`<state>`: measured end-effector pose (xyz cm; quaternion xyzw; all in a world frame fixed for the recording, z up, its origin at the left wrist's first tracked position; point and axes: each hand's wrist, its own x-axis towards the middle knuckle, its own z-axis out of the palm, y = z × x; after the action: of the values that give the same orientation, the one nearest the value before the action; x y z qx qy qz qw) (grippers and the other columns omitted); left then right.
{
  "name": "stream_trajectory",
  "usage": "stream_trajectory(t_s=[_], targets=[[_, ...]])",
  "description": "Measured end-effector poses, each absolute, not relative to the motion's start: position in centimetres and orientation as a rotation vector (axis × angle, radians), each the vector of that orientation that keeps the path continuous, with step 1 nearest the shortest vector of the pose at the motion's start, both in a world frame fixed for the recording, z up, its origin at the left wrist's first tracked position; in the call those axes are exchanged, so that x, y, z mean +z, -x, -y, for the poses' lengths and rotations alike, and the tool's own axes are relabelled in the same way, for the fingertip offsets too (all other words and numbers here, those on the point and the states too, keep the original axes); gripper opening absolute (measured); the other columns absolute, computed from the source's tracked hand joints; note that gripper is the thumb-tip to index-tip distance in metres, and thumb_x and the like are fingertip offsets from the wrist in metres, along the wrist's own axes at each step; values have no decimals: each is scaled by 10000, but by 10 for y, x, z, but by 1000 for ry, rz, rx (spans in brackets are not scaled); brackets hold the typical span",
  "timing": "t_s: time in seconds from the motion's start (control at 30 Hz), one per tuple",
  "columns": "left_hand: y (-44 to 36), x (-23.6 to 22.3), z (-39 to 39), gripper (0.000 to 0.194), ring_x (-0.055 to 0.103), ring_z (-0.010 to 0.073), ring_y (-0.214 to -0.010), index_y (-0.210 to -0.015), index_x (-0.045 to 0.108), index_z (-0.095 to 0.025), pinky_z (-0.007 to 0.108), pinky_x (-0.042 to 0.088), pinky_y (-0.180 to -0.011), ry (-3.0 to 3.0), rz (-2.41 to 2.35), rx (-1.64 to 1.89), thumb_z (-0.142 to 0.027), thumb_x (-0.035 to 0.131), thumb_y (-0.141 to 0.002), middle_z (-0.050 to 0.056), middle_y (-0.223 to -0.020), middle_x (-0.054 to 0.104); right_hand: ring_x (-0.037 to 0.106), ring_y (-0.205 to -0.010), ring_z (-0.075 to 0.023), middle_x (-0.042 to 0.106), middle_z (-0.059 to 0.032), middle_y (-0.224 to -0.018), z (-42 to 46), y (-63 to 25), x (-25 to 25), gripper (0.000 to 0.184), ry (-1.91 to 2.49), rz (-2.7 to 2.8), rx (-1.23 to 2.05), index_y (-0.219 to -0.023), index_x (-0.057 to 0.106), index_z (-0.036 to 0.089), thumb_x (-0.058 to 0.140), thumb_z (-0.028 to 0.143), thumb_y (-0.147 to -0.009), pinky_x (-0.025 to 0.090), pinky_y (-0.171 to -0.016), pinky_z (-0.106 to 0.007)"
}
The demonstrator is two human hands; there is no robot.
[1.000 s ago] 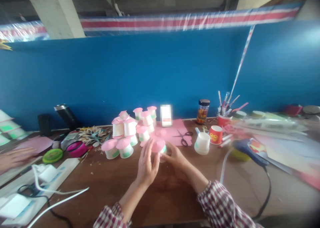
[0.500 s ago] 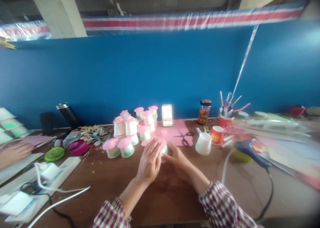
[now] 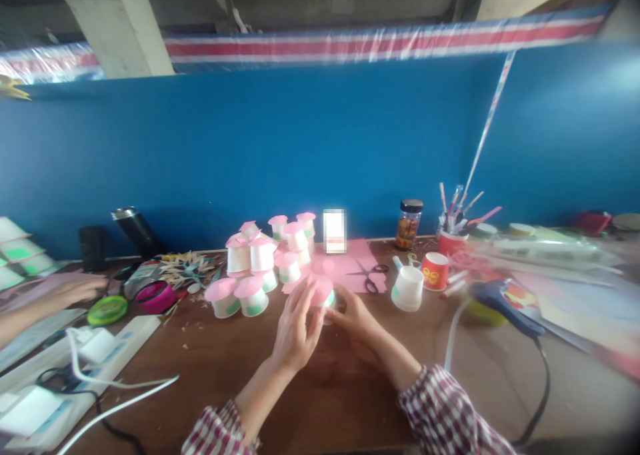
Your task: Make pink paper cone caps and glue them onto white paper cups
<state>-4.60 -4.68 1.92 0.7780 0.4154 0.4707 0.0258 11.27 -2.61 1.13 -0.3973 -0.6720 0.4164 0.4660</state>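
Between my two hands, on the near side of the pink paper, is an upturned paper cup (image 3: 329, 300) with a pink paper disc (image 3: 320, 290) on top and a green patch on its side. My left hand (image 3: 296, 328) curves round the left side of the cup, its fingertips at the disc's edge and its thumb at the front. From the right, my right hand (image 3: 356, 318) grips the cup, thumb in front; its other fingers are partly hidden. Several similar cups (image 3: 253, 296) with pink tops stand to the left, some stacked.
Black scissors (image 3: 371, 278) lie on pink paper (image 3: 357, 258) behind my hands. To the right are a white cup (image 3: 407, 288), a red cup (image 3: 435, 270), a jar (image 3: 409, 225) and a glue gun (image 3: 510, 302). At left are a power strip (image 3: 135, 338) and another person's arm (image 3: 55, 303).
My left hand has slid slightly left and off the top of the cup, showing more of the pink disc. My right hand stays at the cup. The other person's arm at left reaches farther right.
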Motion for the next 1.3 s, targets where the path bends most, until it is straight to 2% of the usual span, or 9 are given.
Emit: stream_trajectory(t_s=[0.13,0.2,0.4,0.6,0.87,1.07,1.3], targets=[[50,21,43,413,444,228,-1238,-1274,496,-180,386,363,-1036,-1864,-1376,1447,-332,426,-896,106,-1316,514,565,-961,-242,615,-65,-1071,26,-113,12,565,1108,1734,720,-1178,537,215,720,362,-663,455,-816,-370],[53,21,40,418,494,241,-1189,-1214,554,-168,371,402,-997,-1623,-1374,1429,-393,465,-872,108,-1264,560,542,-1023,-264,591,-68,-1132,26,-113,13,576,1153,1776,584,-1181,535,239,728,341,-648,440,-845,-394],[52,16,35,455,569,252,-1084,-1141,612,-183,344,456,-919,-1334,-1265,1350,-448,601,-771,77,-1147,642,532,-1021,-257,586,-64,-1140,24,-113,10,563,1213,1844,414,-1172,534,254,725,300,-644,433,-855,-398],[53,6,33,495,621,235,-970,-1126,620,-161,337,476,-880,-1248,-1274,1388,-447,652,-724,84,-1050,680,526,-1023,-250,574,-64,-1157,26,-114,9,550,1187,1876,409,-1183,521,248,700,284,-664,429,-861,-387],[60,4,33,502,628,241,-965,-1111,623,-147,349,490,-859,-1200,-1255,1366,-437,672,-704,103,-1057,678,521,-1017,-254,575,-65,-1149,25,-114,7,559,1170,1900,407,-1189,513,242,703,309,-667,419,-862,-382],[61,4,37,461,630,258,-958,-1026,668,-137,342,501,-822,-1209,-1255,1383,-434,692,-674,104,-988,699,518,-1008,-265,575,-69,-1143,24,-114,5,561,1193,1928,371,-1177,529,236,714,276,-649,418,-865,-396],[62,13,41,449,629,226,-910,-985,668,-135,325,481,-805,-1134,-1288,1398,-412,727,-637,99,-974,695,512,-1006,-255,576,-55,-1140,22,-115,2,573,1231,1918,360,-1188,520,243,712,278,-650,424,-853,-379]])
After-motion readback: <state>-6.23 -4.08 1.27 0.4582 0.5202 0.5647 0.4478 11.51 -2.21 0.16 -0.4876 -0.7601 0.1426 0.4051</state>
